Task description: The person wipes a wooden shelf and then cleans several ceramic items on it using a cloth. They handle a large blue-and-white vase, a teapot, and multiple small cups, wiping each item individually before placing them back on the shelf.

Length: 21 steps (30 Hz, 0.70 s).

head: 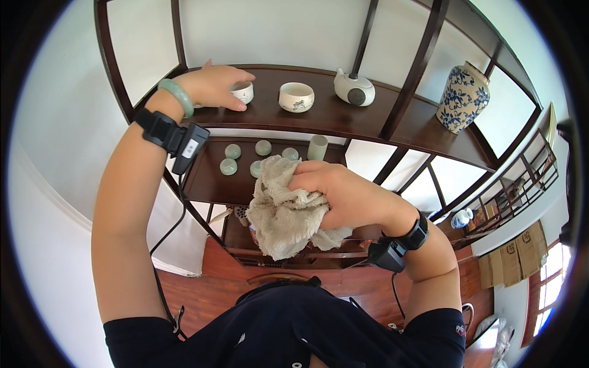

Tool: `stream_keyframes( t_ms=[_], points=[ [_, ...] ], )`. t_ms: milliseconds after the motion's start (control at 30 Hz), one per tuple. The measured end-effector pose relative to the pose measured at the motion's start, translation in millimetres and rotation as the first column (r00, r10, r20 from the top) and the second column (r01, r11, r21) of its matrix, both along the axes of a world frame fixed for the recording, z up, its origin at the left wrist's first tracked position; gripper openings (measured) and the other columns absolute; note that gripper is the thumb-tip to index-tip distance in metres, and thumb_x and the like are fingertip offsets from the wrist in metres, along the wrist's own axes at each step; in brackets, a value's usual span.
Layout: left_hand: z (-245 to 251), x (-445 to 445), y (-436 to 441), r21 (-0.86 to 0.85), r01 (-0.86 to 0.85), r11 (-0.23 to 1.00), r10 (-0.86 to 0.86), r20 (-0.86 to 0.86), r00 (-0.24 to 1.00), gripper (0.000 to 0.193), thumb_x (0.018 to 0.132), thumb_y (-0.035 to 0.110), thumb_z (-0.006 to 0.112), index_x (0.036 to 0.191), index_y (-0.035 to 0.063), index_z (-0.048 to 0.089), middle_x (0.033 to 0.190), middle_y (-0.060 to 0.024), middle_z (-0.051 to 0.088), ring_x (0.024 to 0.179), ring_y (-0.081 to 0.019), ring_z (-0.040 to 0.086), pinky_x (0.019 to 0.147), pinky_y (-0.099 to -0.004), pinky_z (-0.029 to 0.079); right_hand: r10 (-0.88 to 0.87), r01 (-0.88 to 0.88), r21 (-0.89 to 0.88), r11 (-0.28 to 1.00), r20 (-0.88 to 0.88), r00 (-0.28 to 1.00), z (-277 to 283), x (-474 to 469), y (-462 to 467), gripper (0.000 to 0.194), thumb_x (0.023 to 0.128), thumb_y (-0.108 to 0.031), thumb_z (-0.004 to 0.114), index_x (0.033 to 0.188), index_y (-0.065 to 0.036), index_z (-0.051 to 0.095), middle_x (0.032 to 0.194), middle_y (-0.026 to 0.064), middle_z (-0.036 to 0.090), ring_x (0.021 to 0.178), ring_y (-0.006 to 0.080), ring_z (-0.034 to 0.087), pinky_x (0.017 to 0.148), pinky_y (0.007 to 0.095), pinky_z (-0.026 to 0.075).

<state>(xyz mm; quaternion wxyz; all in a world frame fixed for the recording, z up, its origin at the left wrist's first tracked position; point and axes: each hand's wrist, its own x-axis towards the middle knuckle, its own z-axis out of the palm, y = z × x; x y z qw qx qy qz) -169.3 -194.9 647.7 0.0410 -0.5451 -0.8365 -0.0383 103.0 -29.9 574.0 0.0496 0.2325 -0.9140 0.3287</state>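
Note:
On the left of the upper shelf, my left hand [211,87] is around a small white painted cup [246,93]. The thumb is at its near side and a finger reaches over its rim; whether they press on the cup cannot be made out. A second white painted cup [297,97] stands upright to the right, beside a white teapot [353,87] with a dark round patch. My right hand [343,193] grips a crumpled beige plush cloth [285,211]. The cloth hangs in front of the lower shelves, partly hiding the pale green cups.
Several pale green cups [233,151] and a green cylinder [317,147] stand on the shelf [207,184] below. A blue-and-white floral vase [464,97] is at the right, past a dark wooden post [414,69]. Cardboard boxes [511,257] lean by the right wall.

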Motion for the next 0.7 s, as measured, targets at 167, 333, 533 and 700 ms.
stream_keyframes(
  t_ms=[167,333,533,700],
  points=[
    [-7,-4,4,0.134,-0.001,0.991,-0.002,0.024,1.0,0.065,0.08,0.029,0.077,0.138,0.0081,0.057,0.133,-0.0154,0.06,0.13,-0.0318,0.053,0.12,-0.0522,0.023,0.056,-0.058,-0.038,0.998,-0.036,0.998,6,-1,-13,0.047,0.067,0.004,0.072,0.113,-0.003,0.065,0.112,0.0139,0.061,0.109,0.0373,0.058,0.093,0.0416,0.049],
    [9,5,-3,0.39,0.064,0.919,-0.074,0.012,0.997,0.058,0.076,0.02,0.081,0.13,0.0061,0.064,0.127,-0.0135,0.064,0.118,-0.0267,0.06,0.103,-0.0373,0.047,0.017,-0.018,-0.021,1.0,-0.068,0.998,7,0,-16,0.048,0.068,0.003,0.075,0.114,-0.003,0.065,0.113,0.0137,0.061,0.109,0.0375,0.057,0.093,0.0415,0.049],
    [2,40,-33,0.721,0.037,0.692,-0.494,0.435,0.753,0.075,0.071,0.036,0.09,0.132,0.0029,0.06,0.117,-0.0024,0.063,0.106,-0.0125,0.06,0.093,-0.0276,0.049,-0.073,0.017,-0.16,0.987,-0.349,0.934,4,10,-12,0.047,0.07,-0.003,0.082,0.114,-0.003,0.065,0.115,0.0131,0.061,0.111,0.0348,0.058,0.094,0.0402,0.049],
    [-45,94,-37,0.866,-0.117,0.487,-0.593,0.426,0.683,0.088,0.052,0.042,0.101,0.119,0.004,0.059,0.112,-0.0023,0.063,0.101,-0.0134,0.06,0.091,-0.0274,0.049,-0.347,0.017,-0.57,0.821,-0.476,0.808,-16,6,-35,0.051,0.077,-0.004,0.081,0.124,-0.001,0.061,0.129,0.0149,0.053,0.119,0.0303,0.055,0.099,0.0381,0.045]
  ],
)
